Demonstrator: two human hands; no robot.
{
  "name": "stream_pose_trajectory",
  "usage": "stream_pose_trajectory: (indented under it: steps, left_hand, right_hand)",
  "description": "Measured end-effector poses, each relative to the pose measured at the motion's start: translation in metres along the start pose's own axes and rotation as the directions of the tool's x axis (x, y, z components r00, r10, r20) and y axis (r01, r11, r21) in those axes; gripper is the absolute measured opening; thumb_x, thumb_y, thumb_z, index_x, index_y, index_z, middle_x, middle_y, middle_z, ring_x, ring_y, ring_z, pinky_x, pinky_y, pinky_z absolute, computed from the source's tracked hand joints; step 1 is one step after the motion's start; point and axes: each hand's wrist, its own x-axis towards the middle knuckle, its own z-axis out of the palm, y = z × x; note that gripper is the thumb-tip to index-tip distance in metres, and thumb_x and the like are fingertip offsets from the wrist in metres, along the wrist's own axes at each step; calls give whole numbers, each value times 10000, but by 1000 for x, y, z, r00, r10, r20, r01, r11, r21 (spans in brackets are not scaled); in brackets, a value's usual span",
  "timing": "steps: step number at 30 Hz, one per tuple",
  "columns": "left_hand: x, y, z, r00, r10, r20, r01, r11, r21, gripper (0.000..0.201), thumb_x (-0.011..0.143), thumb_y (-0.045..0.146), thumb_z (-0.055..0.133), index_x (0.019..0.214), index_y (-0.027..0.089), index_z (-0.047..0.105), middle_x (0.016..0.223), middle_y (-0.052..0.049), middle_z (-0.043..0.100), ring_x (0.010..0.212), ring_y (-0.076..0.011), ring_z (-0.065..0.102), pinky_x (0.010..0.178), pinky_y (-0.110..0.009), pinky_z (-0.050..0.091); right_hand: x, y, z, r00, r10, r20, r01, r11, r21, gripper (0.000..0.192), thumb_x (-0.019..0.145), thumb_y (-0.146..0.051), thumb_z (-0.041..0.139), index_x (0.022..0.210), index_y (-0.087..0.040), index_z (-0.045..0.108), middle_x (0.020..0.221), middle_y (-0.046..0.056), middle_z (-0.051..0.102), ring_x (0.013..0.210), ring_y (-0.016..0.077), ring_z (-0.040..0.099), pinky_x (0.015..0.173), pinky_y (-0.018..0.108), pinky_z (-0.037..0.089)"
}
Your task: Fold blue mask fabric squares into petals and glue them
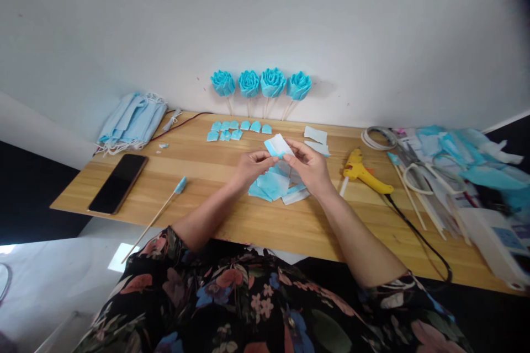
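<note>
Between my two hands is a piece of white and blue mask fabric (280,145), one edge turned over to its blue side. My left hand (253,167) pinches its lower left edge, and my right hand (308,165) grips it from the right with the thumb in front. Just beneath them, loose blue and white fabric pieces (269,183) lie on the wooden table. Beyond my hands sit several small folded blue petals (245,126) in short rows. Two white fabric strips (315,134) rest past my right hand.
Several blue fabric roses (249,84) on sticks lean against the wall. At left are stacked face masks (134,116), a phone (118,183) and a blue-tipped stick (155,215) overhanging the edge. A yellow glue gun (366,172), tape roll (378,138) and scissors (418,177) lie right.
</note>
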Motion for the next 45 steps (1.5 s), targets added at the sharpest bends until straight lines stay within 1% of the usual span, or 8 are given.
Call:
stream_pose_trajectory:
  steps: [5,14,20,25,30,34,39,45]
  left_hand:
    - [-1,2,0,998,27,-55,-29,999,-45,321,694,464,733,673,158,638,607,18,542,552,-73,435,528,-223,354]
    - [-1,3,-1,996,48,-72,-54,995,-84,294,704,422,727,669,149,623,602,24,541,559,-67,442,541,-211,369]
    - [-3,5,1,995,45,-88,-49,998,-38,284,683,411,739,685,142,647,590,28,528,544,-65,421,528,-212,358]
    - [-3,6,1,998,49,-46,-53,996,-68,332,691,471,737,707,145,676,650,-1,586,585,-81,465,547,-222,389]
    - [-1,3,-1,999,35,-27,-37,998,-60,395,695,531,721,606,154,641,595,-3,562,571,-87,472,549,-226,388]
    - [0,1,-1,1000,9,-25,-10,1000,-23,360,693,496,733,596,157,655,557,6,546,545,-82,450,536,-225,369]
    - [-3,4,3,1000,-19,15,18,999,31,317,660,446,763,596,151,667,548,16,548,529,-75,436,519,-221,353]
    - [-1,1,2,998,-55,18,54,997,52,315,686,435,741,588,150,649,525,20,536,501,-72,426,489,-219,320]
  right_hand:
    - [0,0,1,997,46,69,-52,995,89,394,762,-401,753,1114,-230,715,1077,35,749,965,201,678,878,349,532]
    - [-2,-14,-1,988,106,114,-118,987,106,294,780,-453,721,941,-208,735,852,1,722,776,159,629,734,287,502]
    - [0,-8,0,986,145,88,-152,984,89,281,713,-455,769,747,-197,665,658,-30,621,600,120,517,573,251,419]
    - [-1,-3,2,987,129,92,-138,986,98,278,725,-456,754,789,-201,665,727,-15,652,654,135,547,628,270,446]
    - [-1,-3,2,990,99,103,-105,993,60,285,753,-474,734,815,-202,674,733,-17,640,666,133,530,622,264,436]
    - [-1,-7,0,994,92,65,-97,992,77,315,750,-509,730,771,-206,645,692,-30,607,639,122,509,598,250,426]
    - [-1,-6,-1,991,106,83,-110,992,55,282,734,-466,758,822,-211,676,694,-34,620,606,115,512,572,246,421]
    - [0,-4,-2,998,-36,42,39,996,-82,185,764,-380,739,850,-218,715,790,-7,699,698,145,594,660,278,479]
